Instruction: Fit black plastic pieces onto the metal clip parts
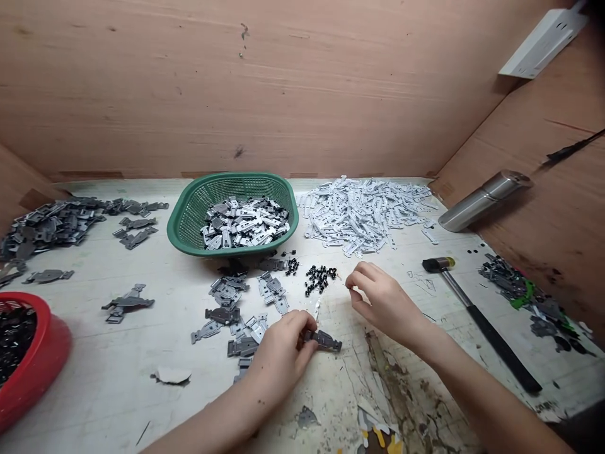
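My left hand (282, 353) is closed on a dark grey metal bracket (325, 341), pressing it against the worn white table top (118, 378). My right hand (380, 299) hovers just right of it, its thumb and forefinger pinched together; whatever sits between them is too small to make out. A small heap of black beads (319, 278) lies just left of the right hand's fingertips. Several loose grey brackets (236, 309) lie scattered left of my left hand.
A green basket (189, 221) holds silver clips. Beside it lies a pile of white clips (363, 211). Dark brackets (51, 224) are heaped at far left above a red basket (42, 359). A hammer (477, 318), steel flask (482, 200) and scrap parts (529, 296) lie right.
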A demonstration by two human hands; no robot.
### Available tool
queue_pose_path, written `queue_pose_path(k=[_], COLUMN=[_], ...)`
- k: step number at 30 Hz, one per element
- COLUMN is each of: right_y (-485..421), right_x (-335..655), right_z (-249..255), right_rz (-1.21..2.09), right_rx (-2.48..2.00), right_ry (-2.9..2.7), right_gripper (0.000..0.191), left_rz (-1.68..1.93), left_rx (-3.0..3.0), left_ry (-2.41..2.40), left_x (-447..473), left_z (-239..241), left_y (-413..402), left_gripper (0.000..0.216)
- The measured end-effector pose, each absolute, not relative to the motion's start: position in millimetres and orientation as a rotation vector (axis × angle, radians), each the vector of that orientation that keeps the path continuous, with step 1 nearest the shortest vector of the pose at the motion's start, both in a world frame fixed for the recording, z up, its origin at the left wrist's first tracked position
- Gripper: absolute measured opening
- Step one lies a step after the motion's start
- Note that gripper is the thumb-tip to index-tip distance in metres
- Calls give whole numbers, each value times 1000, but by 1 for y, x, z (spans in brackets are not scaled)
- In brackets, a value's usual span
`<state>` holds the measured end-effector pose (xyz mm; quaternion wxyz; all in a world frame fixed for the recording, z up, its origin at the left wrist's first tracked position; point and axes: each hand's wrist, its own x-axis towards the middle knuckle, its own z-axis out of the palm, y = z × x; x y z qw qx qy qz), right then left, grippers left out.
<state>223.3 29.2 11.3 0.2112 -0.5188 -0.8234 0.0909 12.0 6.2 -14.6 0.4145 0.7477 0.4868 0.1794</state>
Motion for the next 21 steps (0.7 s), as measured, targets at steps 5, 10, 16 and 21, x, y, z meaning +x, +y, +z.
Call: queue_pose_path(k=[5, 10, 16, 21], right_y=[5, -8, -25, -33], right_x=[217, 207, 190, 181], right_z=[30, 25, 6, -7], right_rz=[666, 884, 759, 639], right_rx=[-1375, -1323, -1342, -1421], right_ry=[-2182, -2048, -1931, -1953], right_gripper=[16, 14, 12, 11], left_rz=[483, 519, 557, 585], left_rx=[1335, 1025, 819, 803], left_ry=[1160, 1042, 1021, 1009], left_x=[11, 15, 16, 14], left_z=[-10, -7, -6, -2], left_y=[8, 7, 6, 6], left_gripper=[19, 22, 26, 30])
